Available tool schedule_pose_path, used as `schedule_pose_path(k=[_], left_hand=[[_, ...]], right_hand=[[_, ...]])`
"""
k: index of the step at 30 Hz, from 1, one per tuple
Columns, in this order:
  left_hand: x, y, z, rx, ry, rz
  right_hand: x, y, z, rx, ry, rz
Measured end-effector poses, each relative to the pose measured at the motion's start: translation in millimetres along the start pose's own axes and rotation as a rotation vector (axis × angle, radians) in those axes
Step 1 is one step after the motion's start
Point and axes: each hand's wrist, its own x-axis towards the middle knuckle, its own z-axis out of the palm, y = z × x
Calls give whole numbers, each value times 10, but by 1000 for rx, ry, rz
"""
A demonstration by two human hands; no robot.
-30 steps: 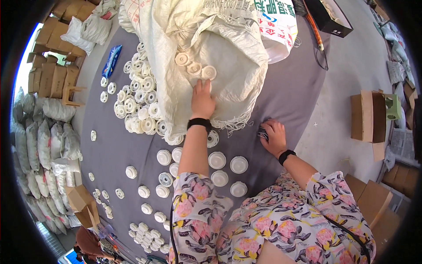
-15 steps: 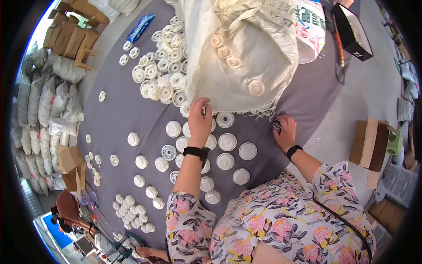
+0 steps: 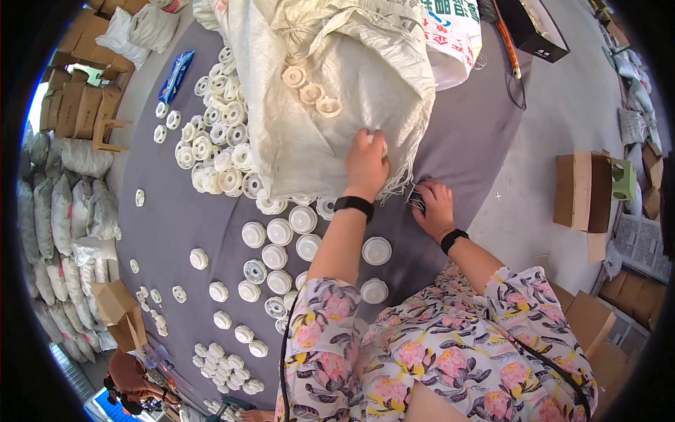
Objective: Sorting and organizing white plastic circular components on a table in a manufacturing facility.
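From the head view, my left hand (image 3: 366, 169) reaches over the open mouth of the pale woven sack (image 3: 292, 158), fingers and thumb drawn narrow around a white disc (image 3: 377, 144); I cannot tell whether it is lifted off the cloth. Three similar cream discs (image 3: 311, 93) lie in a slanting row farther up in the sack, apart from my fingers. My right hand (image 3: 434, 209) rests just beyond the sack's frayed right edge, fingers curled on a small dark object (image 3: 416, 201), mostly hidden. Left of the sack, a heap of white rings (image 3: 218, 133) sits on the grey-covered desk (image 3: 172, 218), with a blue packet (image 3: 176, 76) near its top. Nearer me, round white caps (image 3: 254, 234) stand scattered, and a tight cluster of small white pieces (image 3: 226, 368) lies at the lower left.
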Motion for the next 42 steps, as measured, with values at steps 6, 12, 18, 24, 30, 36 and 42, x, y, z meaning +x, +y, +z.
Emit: schedule_pose_path(k=[6, 12, 18, 24, 30, 36, 42], left_hand=[[-711, -9, -611, -596, 378, -291], [-2237, -824, -1271, -854, 712, -883], [-3015, -1449, -1280, -669, 960, -996], [-2984, -1571, -1040, -133, 783, -986], [-3123, -1509, -1085, -34, 758, -840], [-3124, -1564, -1042, 17, 757, -789], [-2946, -1458, -1145, 307, 381, -770]], right_hand=[[-44, 46, 12, 21, -7, -1], [-51, 54, 39, 2, 40, -43], [-50, 51, 55, -2, 26, -46], [-52, 68, 68, -30, 20, -37], [-38, 20, 12, -20, 20, -28], [-46, 21, 41, -22, 18, -31], [-19, 4, 1, -1, 20, -30]])
